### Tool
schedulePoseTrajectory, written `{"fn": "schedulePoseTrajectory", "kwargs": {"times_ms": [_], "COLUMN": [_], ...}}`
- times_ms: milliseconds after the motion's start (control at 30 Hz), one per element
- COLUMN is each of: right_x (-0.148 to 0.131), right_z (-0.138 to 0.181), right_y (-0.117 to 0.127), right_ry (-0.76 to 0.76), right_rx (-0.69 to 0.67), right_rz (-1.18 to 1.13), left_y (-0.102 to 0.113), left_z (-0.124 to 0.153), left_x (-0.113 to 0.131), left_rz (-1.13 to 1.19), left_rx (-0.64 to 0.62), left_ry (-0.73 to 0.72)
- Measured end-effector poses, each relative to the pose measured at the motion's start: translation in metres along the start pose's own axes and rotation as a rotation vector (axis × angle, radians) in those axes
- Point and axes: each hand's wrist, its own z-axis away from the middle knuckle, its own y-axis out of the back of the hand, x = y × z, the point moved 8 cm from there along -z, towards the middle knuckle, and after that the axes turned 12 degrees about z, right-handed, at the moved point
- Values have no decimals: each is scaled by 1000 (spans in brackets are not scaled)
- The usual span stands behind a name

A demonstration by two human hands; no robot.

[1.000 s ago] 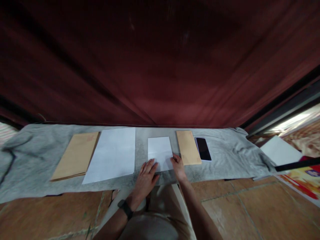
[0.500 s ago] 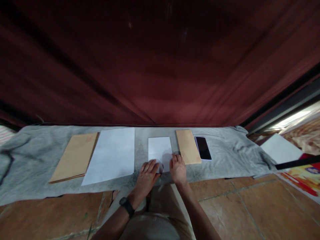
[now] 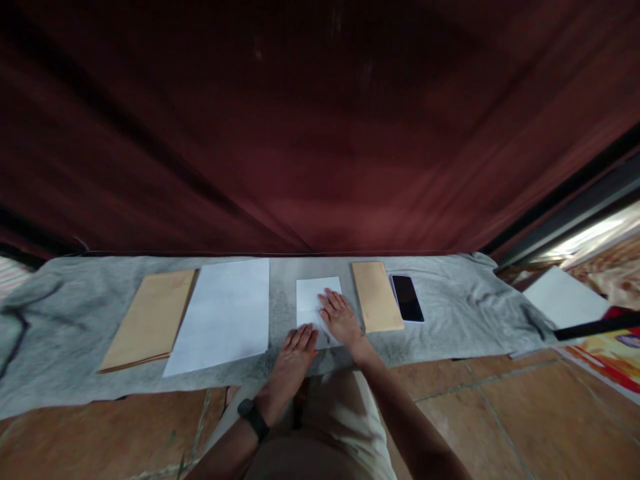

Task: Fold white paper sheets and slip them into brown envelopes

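A small sheet of white paper, with a faint crease across it, lies on the grey cloth in front of me. My right hand rests flat on its right half, fingers stretched out toward the far edge. At the near left corner, my left hand lies on the paper with its fingers extended. A dark watch is on my left wrist. Part of the paper's near and right side is hidden under my hands.
Left of the paper lie larger white sheets and a stack of brown envelopes. To the right are a smaller brown envelope and a phone. Grey cloth covers the surface, bordered by a dark red panel behind.
My right hand has moved from the paper's right edge inward and away from me, and now lies flat on it. My left hand stays almost where it was.
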Motion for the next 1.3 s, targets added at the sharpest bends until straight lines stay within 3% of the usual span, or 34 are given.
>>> {"fn": "schedulePoseTrajectory", "kwargs": {"times_ms": [200, 333, 500, 667, 867, 1167, 1300], "right_x": [16, 9, -2, 7, 20, 30, 39], "right_z": [-7, 26, 77, 103, 104, 86, 81], "right_y": [2, 6, 20, 32, 33, 32, 27], "right_ry": [-90, -85, 48, 91, -4, -104, -266], "right_rx": [17, 46, 11, -8, 70, 10, -3], "right_rz": [-37, -150, -313, -476, -542, -534, -496], "left_y": [-6, 1, 21, 38, 41, 46, 50], "left_z": [-1, -6, -9, 5, 13, 3, -1], "left_x": [7, 6, -2, -3, -25, -59, -67], "left_rz": [-72, -52, 64, 171, 287, 567, 713], "left_rx": [-66, -21, -15, -17, 40, 83, 131], "left_ry": [-9, 9, 24, -17, 50, 293, 398]}}
